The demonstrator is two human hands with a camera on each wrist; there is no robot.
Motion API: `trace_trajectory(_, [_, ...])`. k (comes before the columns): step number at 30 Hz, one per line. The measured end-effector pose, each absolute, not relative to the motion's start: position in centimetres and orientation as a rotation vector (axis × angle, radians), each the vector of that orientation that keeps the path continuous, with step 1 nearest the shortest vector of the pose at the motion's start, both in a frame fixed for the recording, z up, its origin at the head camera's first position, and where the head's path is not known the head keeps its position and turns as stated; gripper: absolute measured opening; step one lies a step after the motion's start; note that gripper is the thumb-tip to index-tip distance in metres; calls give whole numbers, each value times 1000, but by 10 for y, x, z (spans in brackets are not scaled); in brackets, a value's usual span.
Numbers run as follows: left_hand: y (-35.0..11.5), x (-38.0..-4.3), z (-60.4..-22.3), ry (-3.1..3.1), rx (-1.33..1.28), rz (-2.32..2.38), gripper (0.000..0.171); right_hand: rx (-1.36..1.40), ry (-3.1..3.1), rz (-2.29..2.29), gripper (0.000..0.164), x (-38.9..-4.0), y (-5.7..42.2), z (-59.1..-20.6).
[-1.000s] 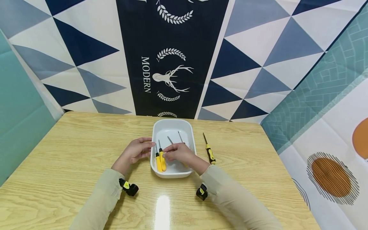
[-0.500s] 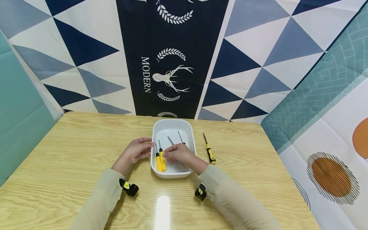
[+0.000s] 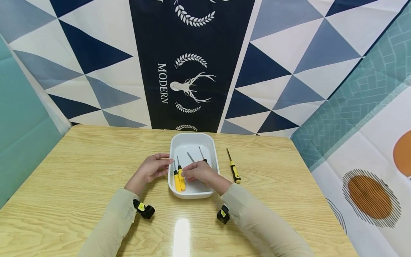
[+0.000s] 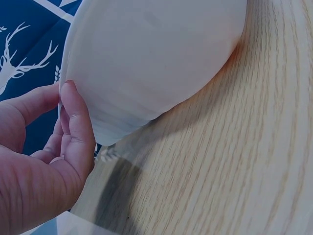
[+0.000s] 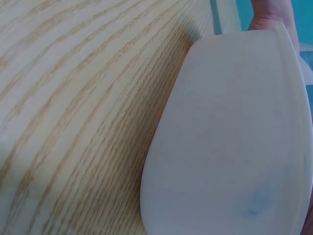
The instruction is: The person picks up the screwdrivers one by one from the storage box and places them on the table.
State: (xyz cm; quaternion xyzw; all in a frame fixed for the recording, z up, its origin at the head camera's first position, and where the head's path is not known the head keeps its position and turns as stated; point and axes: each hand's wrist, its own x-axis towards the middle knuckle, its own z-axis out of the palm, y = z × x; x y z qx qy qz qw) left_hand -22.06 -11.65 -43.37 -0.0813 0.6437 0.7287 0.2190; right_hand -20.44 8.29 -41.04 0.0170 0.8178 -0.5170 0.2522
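Observation:
A white tray [image 3: 193,196] stands on the wooden table in the head view. My left hand [image 3: 155,167] grips its left rim; in the left wrist view the thumb and fingers of that hand [image 4: 58,152] meet at the rim. Inside the tray, two yellow-handled screwdrivers lie side by side along the left wall, the outer one [image 3: 177,182] next to the inner one [image 3: 181,180]. My right hand [image 3: 200,172] reaches in over the tray, fingertips pinching the inner screwdriver's handle. Two more thin shafts show beyond it, one shaft [image 3: 190,157] and a black-collared screwdriver [image 3: 201,152]; their handles are hidden.
A yellow-and-black screwdriver [image 3: 235,172] lies on the table [image 3: 273,200] to the right of the tray. A patterned cloth wall [image 3: 189,89] rises behind the table's far edge. The tray's outer wall [image 5: 225,137] fills much of the right wrist view.
The right wrist has shifted slightly to the left, and more of the rightmost screwdriver's black collar shows. The left hand, the tray and the screwdrivers have not visibly moved.

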Motion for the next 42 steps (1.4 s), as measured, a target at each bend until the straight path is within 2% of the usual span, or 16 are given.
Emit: trace_trajectory(42, [-118,-221,-438,1761,-195,2038,56,172,2185,-1417,23,-205,73,-417])
